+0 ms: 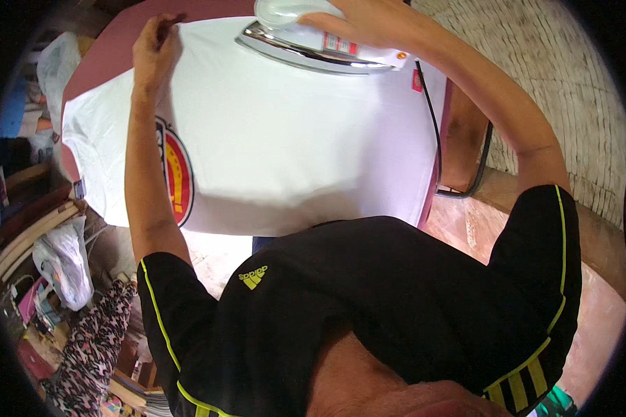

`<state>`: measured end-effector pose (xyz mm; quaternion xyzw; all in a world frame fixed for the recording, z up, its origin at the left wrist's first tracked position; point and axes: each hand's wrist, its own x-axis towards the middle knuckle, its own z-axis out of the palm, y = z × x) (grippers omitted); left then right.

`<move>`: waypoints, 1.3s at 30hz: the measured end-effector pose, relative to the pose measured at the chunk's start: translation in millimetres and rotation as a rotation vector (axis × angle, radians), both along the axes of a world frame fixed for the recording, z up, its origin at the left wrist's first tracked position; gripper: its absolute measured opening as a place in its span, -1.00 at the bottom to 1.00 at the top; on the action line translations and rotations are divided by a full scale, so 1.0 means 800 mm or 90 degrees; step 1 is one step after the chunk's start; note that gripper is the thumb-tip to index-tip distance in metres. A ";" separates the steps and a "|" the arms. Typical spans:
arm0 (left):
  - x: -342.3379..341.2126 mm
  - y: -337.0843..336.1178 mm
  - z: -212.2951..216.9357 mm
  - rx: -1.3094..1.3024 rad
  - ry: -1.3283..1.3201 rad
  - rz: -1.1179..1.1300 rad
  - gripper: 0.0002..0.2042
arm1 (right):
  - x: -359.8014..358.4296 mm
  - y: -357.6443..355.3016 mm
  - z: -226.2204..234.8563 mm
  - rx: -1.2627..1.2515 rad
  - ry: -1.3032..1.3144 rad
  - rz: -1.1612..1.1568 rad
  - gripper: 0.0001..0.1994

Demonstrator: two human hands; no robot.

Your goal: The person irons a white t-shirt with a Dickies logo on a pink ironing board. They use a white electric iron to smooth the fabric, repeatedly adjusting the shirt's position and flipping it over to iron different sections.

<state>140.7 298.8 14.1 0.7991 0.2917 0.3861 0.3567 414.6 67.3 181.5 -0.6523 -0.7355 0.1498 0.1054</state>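
Observation:
A white T-shirt (271, 132) is spread over a maroon ironing board, with a round red, yellow and black print (179, 177) partly hidden behind my left forearm. My right hand (358, 22) grips the handle of a clothes iron (306, 52), white above with a shiny metal base. The iron is over the shirt's far edge, its tip toward the left. At the far left edge of the cloth, my left hand (156, 47) has its fingers closed on the shirt. The shirt's sleeve and neck part lie to the left of that arm.
The maroon board (111, 59) shows beyond the shirt. A black cord (431, 125) runs from the iron down the right side, near a dark metal frame (476, 181). Plastic bags (66, 264) and patterned cloth (94, 347) crowd the left. A pale ridged surface (535, 76) is at right.

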 end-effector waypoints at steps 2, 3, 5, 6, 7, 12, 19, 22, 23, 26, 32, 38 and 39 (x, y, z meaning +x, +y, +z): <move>-0.004 0.008 -0.006 0.039 0.028 0.014 -0.79 | 0.040 -0.038 0.000 -0.038 -0.010 -0.002 -0.64; -0.006 0.015 -0.012 0.007 0.008 0.006 -0.80 | 0.060 -0.058 0.000 -0.040 -0.023 0.000 -0.64; -0.012 0.025 -0.015 -0.015 0.030 -0.002 -0.81 | 0.102 -0.097 0.001 -0.043 -0.047 0.006 -0.64; -0.009 0.024 -0.014 -0.026 0.039 -0.011 -0.81 | 0.125 -0.119 -0.002 -0.017 -0.050 0.001 -0.66; -0.005 0.022 -0.014 -0.015 0.025 -0.012 -0.82 | 0.151 -0.140 -0.008 0.009 -0.053 -0.002 -0.68; -0.003 0.021 -0.011 -0.013 0.006 -0.017 -0.84 | 0.235 -0.208 -0.023 0.079 -0.102 0.016 -0.68; -0.004 0.014 -0.011 0.076 0.027 0.028 -0.82 | 0.151 -0.134 -0.007 -0.015 -0.010 -0.029 -0.65; 0.001 0.014 -0.009 0.011 -0.005 0.033 -0.84 | 0.091 -0.074 -0.014 0.009 -0.038 -0.025 -0.63; 0.003 0.010 -0.007 -0.009 -0.003 0.051 -0.85 | 0.074 -0.055 -0.015 0.040 -0.063 -0.011 -0.62; -0.003 0.009 -0.005 -0.060 -0.004 0.037 -0.86 | 0.010 -0.004 -0.013 0.055 -0.009 -0.002 -0.59; -0.003 0.000 0.018 0.223 0.114 0.115 -0.82 | -0.073 0.059 -0.002 0.084 0.053 -0.069 -0.56; -0.057 -0.105 -0.018 0.317 0.368 0.236 -0.46 | -0.075 0.070 -0.022 0.099 0.100 -0.029 -0.54; -0.059 -0.108 -0.020 0.345 0.391 0.232 -0.37 | -0.070 0.061 -0.022 0.095 0.092 -0.024 -0.54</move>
